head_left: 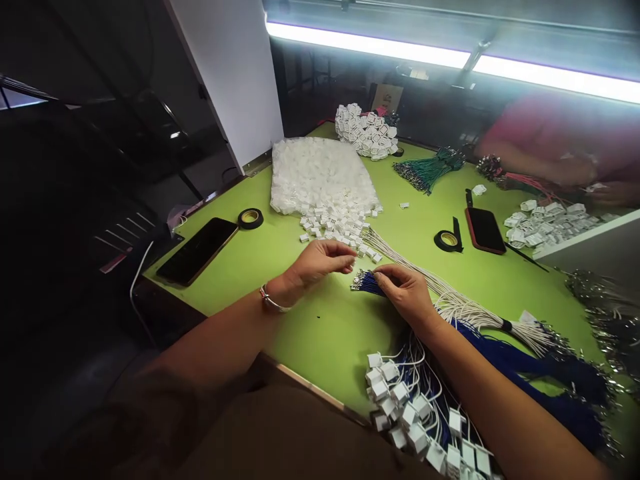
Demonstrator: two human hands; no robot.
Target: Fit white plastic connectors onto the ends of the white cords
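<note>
My left hand (320, 261) hovers over the green table (330, 333) with its fingers pinched together, pointing right; whatever they hold is too small to name. My right hand (406, 291) rests on a bundle of blue wires (364, 283), its fingers closed on the wire ends. A bundle of white wires (450, 300) runs just behind that hand. Loose white plastic connectors (330, 223) lie right behind my left hand, spilling from a large pile (320, 175). Finished white connectors with wires (415, 413) lie at the near edge under my right forearm.
A dark phone (197, 251) and a tape roll (250, 218) lie at the left. Another tape roll (447, 241) and a red-cased phone (485, 230) sit right of centre. Green wires (427, 170) and a connector bunch (367, 130) lie far back. Another person's arm (545, 167) works at the right.
</note>
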